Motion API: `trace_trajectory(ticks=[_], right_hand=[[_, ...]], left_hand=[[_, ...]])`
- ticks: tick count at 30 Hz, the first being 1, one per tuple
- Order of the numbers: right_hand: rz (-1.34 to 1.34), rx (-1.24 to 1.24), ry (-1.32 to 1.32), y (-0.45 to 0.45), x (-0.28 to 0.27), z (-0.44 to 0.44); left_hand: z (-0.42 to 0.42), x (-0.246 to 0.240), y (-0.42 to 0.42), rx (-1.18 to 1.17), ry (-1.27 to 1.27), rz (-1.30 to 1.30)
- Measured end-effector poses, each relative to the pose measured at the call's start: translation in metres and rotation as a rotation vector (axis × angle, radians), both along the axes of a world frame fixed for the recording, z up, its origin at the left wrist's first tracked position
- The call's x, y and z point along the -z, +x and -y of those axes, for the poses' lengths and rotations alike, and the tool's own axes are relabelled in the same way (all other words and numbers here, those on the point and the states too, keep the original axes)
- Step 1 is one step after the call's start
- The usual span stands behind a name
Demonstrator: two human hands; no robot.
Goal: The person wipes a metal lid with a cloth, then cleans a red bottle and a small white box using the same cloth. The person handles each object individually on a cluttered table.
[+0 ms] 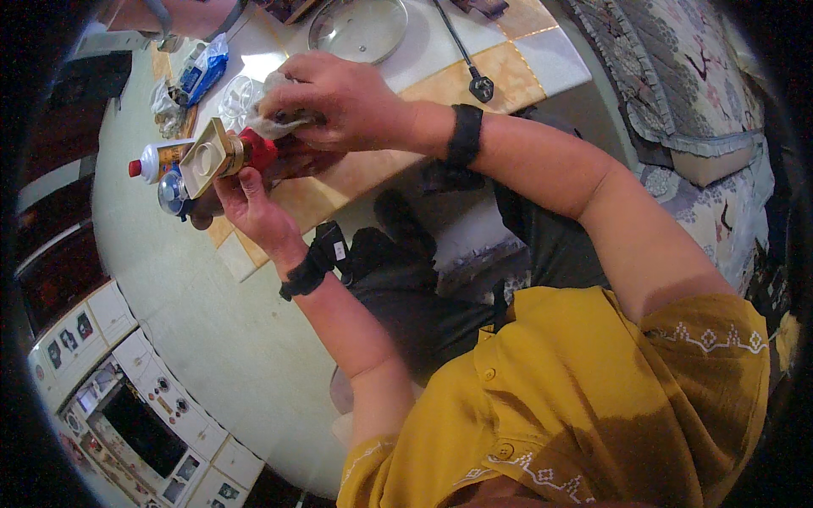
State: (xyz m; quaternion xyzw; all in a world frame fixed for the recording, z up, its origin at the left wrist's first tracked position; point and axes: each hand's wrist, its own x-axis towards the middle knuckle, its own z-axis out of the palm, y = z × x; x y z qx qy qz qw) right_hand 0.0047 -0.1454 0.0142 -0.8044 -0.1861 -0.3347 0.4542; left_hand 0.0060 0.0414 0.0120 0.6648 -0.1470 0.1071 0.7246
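Observation:
My left hand (pixel 260 206) holds an ornament-like object with a square cream base (pixel 206 159), a gold-coloured collar and a red part (pixel 259 149). It lies tilted, its underside turned to the left, over the table's corner. My right hand (pixel 343 101) grips a crumpled whitish cloth or tissue (pixel 279 105) beside the red part. My fingers and the cloth hide the object's far end. Just past the base are a white bottle with a red cap (pixel 150 163) and a rounded item with a clear blue top (pixel 170 192).
The tiled table (pixel 381 166) also bears a blue-and-white soft pack (pixel 204 70), clear plastic or glass pieces (pixel 240 98), a round glass lid (pixel 359 28) and a black power plug (pixel 481 86). A flower-patterned covered seat (pixel 705 70) stands at the right.

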Motion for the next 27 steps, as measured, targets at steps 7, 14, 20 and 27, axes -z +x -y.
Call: trace_trajectory(ticks=[7, 14, 20, 27], right_hand=[[0.034, 0.06, -0.131, 0.001, 0.002, 0.0], [-0.256, 0.058, -0.301, 0.013, 0.032, 0.002], [-0.427, 0.026, -0.498, 0.015, 0.046, 0.002], [-0.377, 0.002, -0.381, 0.012, 0.031, 0.004]], left_hand=[[0.004, -0.002, 0.0, 0.036, 0.004, 0.011], [0.005, 0.001, 0.0, 0.091, -0.041, -0.007], [0.004, 0.004, 0.0, 0.083, 0.008, 0.021], [0.008, 0.002, -0.003, 0.055, 0.001, 0.002]])
